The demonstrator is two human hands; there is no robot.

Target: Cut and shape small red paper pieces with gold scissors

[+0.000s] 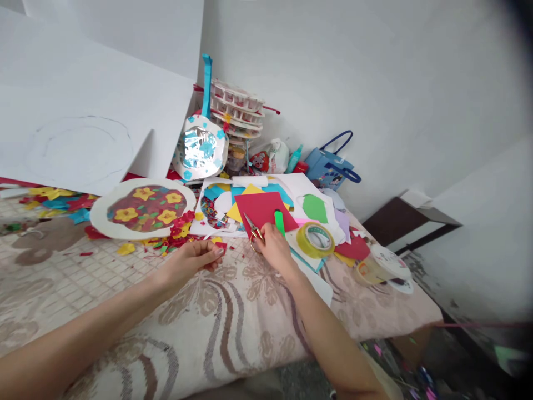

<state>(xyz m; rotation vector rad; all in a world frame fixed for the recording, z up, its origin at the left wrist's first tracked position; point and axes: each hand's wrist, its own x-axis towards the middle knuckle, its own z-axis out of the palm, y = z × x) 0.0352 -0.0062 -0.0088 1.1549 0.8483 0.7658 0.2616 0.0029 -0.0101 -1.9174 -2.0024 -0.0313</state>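
Note:
My left hand is closed in a pinch over the patterned cloth, with a small red paper piece at its fingertips. To the right, my right hand has its fingers wrapped round the handles of small scissors, whose blades point up and left over a red paper sheet. A green marker lies just beyond this hand, and a roll of yellow tape is to its right. Red paper scraps lie beyond my left hand, beside an oval white frame with yellow flowers.
A large white board stands at the back left. Behind the papers are a round decorated piece, stacked white rings and a blue bag. Another tape roll sits near the table's right edge.

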